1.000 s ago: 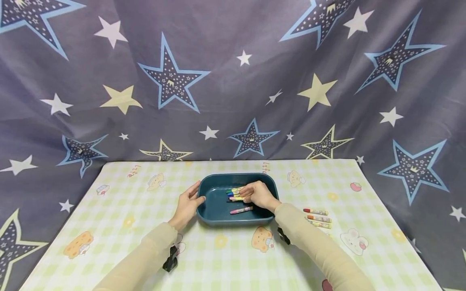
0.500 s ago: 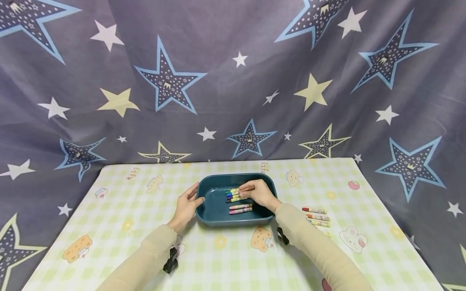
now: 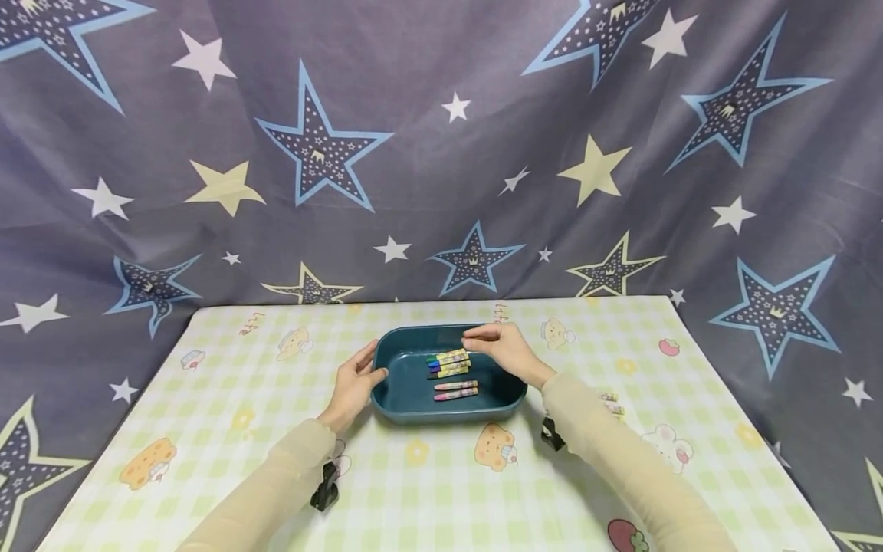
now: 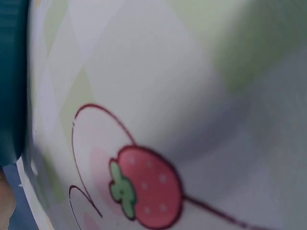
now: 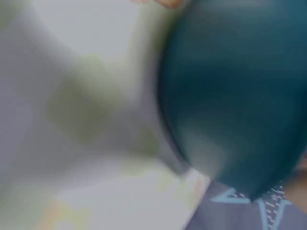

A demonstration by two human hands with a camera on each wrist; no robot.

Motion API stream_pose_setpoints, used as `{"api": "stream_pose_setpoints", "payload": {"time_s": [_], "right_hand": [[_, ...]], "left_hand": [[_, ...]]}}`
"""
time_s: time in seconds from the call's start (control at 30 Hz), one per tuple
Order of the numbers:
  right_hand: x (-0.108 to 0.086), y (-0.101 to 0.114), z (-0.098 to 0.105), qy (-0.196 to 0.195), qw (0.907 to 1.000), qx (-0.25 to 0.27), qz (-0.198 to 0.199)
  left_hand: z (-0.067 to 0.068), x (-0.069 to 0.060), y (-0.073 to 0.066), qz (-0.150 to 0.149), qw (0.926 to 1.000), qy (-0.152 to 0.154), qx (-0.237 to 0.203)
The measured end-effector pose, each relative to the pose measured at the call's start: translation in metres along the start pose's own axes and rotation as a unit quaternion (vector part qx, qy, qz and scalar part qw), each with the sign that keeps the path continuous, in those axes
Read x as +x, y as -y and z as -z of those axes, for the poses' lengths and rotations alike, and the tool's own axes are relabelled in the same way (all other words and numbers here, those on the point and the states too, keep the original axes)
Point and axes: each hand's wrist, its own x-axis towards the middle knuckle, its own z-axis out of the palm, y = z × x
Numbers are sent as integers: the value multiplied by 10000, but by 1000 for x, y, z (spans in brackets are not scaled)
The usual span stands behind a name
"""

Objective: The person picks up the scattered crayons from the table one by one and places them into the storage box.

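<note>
A dark teal rectangular tray (image 3: 400,399) stands in the middle of the table. My left hand (image 3: 353,388) grips its left end, thumb over the rim and fingers outside. My right hand (image 3: 509,353) is above the tray's right back corner, fingers loosely bent, with nothing visible between them. Below its fingertips lies a row of several crayons (image 3: 450,365) with green, blue and dark tips. Nearer the front wall of the tray, a pink crayon (image 3: 456,394) lies beside a peach-coloured crayon (image 3: 455,385). In the right wrist view the tray's outer wall (image 5: 230,96) fills much of the right side.
More crayons (image 3: 612,409) lie on the table right of the tray, partly hidden by the right sleeve (image 3: 607,437). A green checked tablecloth (image 3: 228,399) with cartoon prints covers the table. A star-patterned curtain (image 3: 428,176) hangs behind it.
A second crayon came to lie beside the pink one when my right hand let go of it. Since then that hand has lifted and moved right and back, uncovering the row of crayons.
</note>
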Motion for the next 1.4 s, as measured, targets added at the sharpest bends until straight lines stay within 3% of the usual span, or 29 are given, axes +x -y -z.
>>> {"api": "stream_pose_setpoints", "payload": {"time_s": [0.27, 0.57, 0.77, 1.0, 1.17, 1.4], "right_hand": [[-19, 21, 51, 123, 9987, -491, 65], [-48, 17, 101, -189, 9958, -893, 10], [-65, -3, 123, -192, 9941, -1057, -163], [-86, -44, 144, -318, 9906, -1186, -607], [-96, -69, 152, -457, 9916, -1018, -649], [-104, -96, 153, -455, 9884, -1263, -709]], "left_hand": [[1, -2, 2, 1, 9999, 22, -101], [4, -2, 2, 9, 9999, 95, -62], [4, 0, 3, -39, 9999, 96, -84], [3, 0, 1, -58, 9999, 51, -135], [2, 0, 0, -77, 9999, 46, -117], [1, 1, 2, -11, 9999, 83, -106]]}}
